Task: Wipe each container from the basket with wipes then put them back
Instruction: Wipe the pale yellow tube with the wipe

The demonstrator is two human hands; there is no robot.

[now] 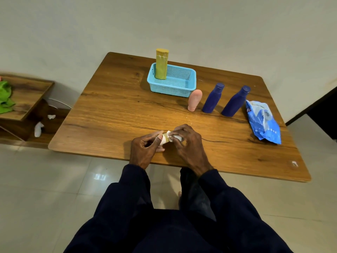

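Near side: small container is gripped by left hand; wipe is pinched against it by right hand. The container should be rotated so every side is covered.

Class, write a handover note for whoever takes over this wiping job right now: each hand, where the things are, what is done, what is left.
Left hand: grips a small container over the near side of the table.
Right hand: presses a white wipe against that container.
Basket: far side, with the tall yellow container standing in it.
Outside, to its right: pink tube, first blue bottle, second blue bottle, wipes pack.
Done: seemingly only the yellow one.
Left: finish and return the small container, then the tube and both bottles.
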